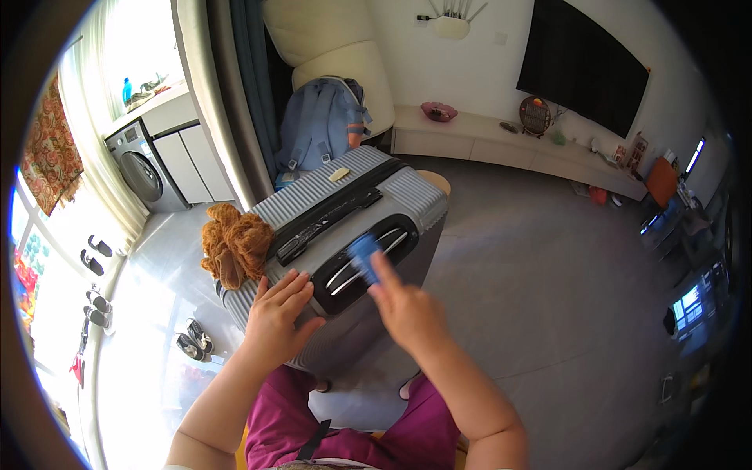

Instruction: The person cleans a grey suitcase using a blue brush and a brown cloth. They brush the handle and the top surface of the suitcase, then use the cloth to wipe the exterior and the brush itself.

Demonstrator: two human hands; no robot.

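A grey ribbed suitcase [399, 196] stands in front of me, its black side handle [335, 291] facing up toward me. My left hand [279, 315] lies with fingers stretched on the suitcase's near left edge, beside the handle. My right hand [411, 307] grips a small blue block-like thing [364, 255] over the handle's recess; motion blurs it, and I cannot tell its exact kind. A fluffy brown plush toy [235, 239] lies on the suitcase's left end. Farther back on the top rests a small pale yellow piece [339, 174].
Behind the suitcase, a blue-grey backpack [321, 121] leans on a cream chair [333, 39]. A long low cabinet [470, 149] runs along the wall under a black television [583, 63]. Shoes [194, 340] sit on the floor at left, and a washing machine [141, 168] stands beyond.
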